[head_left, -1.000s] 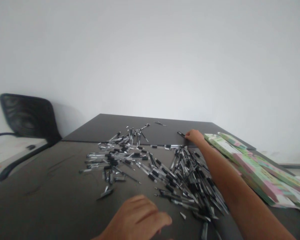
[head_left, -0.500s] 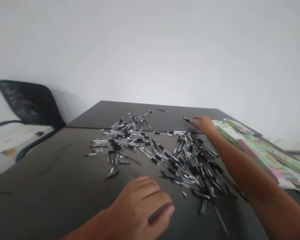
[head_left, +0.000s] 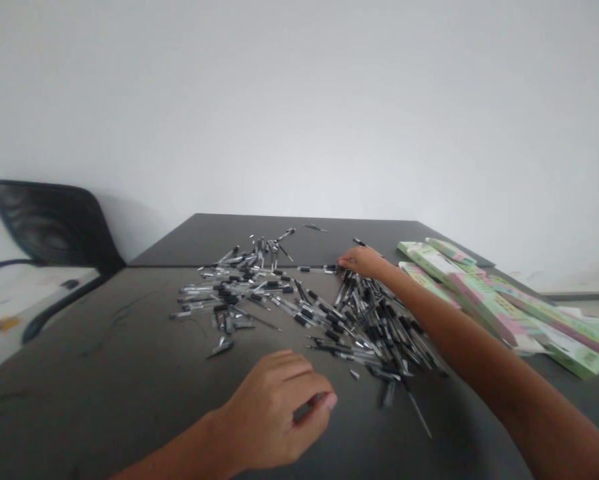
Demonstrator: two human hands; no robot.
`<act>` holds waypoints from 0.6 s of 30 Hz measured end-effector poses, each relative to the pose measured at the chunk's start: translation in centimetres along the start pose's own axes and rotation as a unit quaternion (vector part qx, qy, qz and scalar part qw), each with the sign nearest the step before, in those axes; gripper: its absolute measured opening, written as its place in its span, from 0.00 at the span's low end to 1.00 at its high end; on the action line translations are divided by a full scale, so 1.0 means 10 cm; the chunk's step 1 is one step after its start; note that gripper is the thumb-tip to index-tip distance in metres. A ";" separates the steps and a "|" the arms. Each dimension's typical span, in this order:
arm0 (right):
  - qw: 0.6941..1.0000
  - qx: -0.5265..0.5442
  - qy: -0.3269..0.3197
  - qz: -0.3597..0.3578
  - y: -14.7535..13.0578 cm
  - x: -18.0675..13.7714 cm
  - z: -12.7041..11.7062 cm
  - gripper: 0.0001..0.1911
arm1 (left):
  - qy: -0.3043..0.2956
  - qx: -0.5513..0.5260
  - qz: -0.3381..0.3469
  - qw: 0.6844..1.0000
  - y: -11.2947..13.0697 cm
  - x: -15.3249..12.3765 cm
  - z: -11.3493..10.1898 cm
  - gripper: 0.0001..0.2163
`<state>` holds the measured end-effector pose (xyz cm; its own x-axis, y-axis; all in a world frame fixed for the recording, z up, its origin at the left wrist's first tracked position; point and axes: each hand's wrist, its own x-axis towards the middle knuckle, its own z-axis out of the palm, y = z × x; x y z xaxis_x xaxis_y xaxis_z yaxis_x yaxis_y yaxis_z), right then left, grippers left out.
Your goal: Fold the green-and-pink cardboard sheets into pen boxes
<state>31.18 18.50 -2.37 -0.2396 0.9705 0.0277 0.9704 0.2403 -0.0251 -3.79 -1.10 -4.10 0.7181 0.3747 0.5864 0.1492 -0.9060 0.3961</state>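
**Evidently among the pens [head_left: 303, 315]: right hand [head_left: 362, 261] down at the heap, left hand [head_left: 282, 410] loosely curled**

The right hand is bent over the far end of the denser heap [head_left: 379, 323], its fingers pointing down and partly closed. Their tips are too small and hidden to tell whether they have hold of a pen. Close by them, a short row of pens [head_left: 309, 269] lies along the seam between two dark tabletops. Just beyond the knuckles, a single pen [head_left: 358, 241] rests at a slant, partly covered by the hand.

Nearer the camera, the left hand is half open above the dark table [head_left: 129, 380], thumb and forefinger curving toward each other around a small gap; nothing shows between them, though the palm is out of sight.

Most of the pens lie flat in front of the left hand, a looser scatter [head_left: 229, 290] to the left and the heap to the right, running together in the middle. One thin refill [head_left: 420, 410] sticks out of the heap's near end, and a small pale piece [head_left: 354, 375] lies just beside it.

Right of the outstretched forearm, green and pink boxes [head_left: 472, 293] overlap in a pile. At far left stands a black chair [head_left: 54, 223], before a pale wall [head_left: 299, 107].
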 end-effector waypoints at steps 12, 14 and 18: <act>0.997 -0.025 -0.076 -0.002 -0.07 0.16 -0.15 0.17 | -0.025 0.003 -0.006 1.000 -0.03 -0.01 -0.03 0.09; 0.998 -0.013 -0.062 0.003 -0.11 0.14 -0.18 0.17 | -0.025 0.003 -0.013 1.000 -0.03 -0.01 -0.02 0.10; 0.999 0.047 0.010 0.014 -0.22 0.02 -0.32 0.14 | -0.006 -0.038 -0.083 0.996 -0.05 0.01 -0.03 0.11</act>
<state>29.11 18.08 0.94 -0.2101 0.9766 0.0457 0.9693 0.2141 -0.1205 -4.05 -0.54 -4.03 0.6955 0.5155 0.5005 0.2144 -0.8137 0.5402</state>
